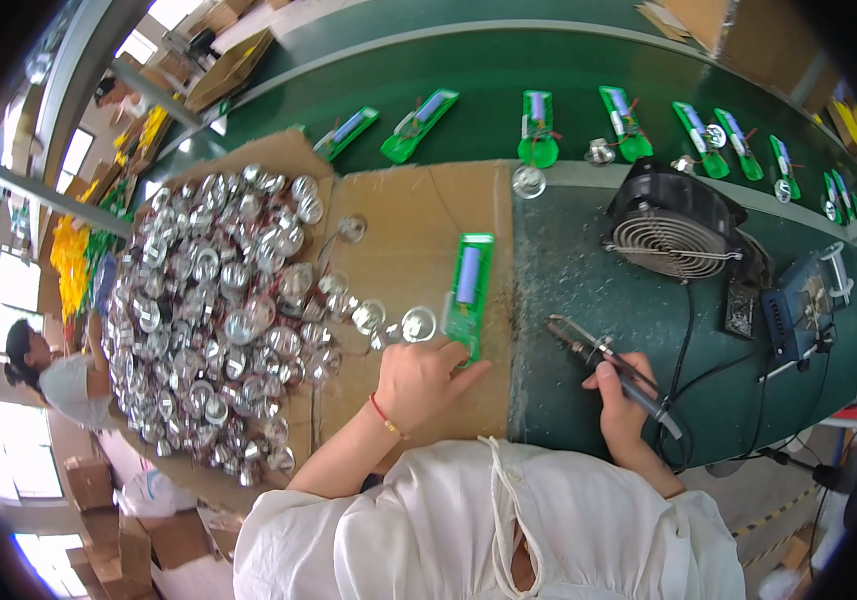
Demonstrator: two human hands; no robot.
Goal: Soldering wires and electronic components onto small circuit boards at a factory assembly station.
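My left hand point(416, 388) is curled at the lower end of a green plastic housing point(484, 285), its thumb and fingers closing on that end. A blue cylindrical battery point(468, 275) lies inside the housing. What the fingertips press on is partly hidden. Just above that hand, a clear-fronted silver reflector point(418, 323) rests on the cardboard point(378, 215). My right hand point(620, 395) grips a soldering iron point(645, 399), its tip pointing up and left over the green mat, apart from the housing.
A large heap of silver reflectors point(218, 310) covers the left cardboard. Along the far green belt point(488, 110) lie several green housings with batteries. A black fan point(673, 225) with a wire guard stands at right, beside a blue soldering station point(796, 305). Another person point(73, 385) sits far left.
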